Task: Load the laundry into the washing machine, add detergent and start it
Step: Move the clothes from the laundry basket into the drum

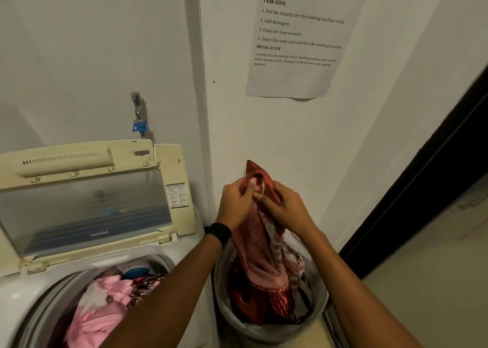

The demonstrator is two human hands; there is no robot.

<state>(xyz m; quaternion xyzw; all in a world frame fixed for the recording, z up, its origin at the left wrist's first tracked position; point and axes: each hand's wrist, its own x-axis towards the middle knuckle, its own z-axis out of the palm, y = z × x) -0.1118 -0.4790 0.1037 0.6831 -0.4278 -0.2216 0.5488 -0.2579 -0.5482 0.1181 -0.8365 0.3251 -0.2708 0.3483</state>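
In the head view, mid-frame, our left hand (236,202) and right hand (284,206) both curl tight on the top of a red cloth (260,250), holding it up so its tail hangs into the grey basket (314,318) at lower centre. We judge this bunches it for the washing machine (31,289) at lower left, whose lid (87,207) stands open over a pink garment (97,313).
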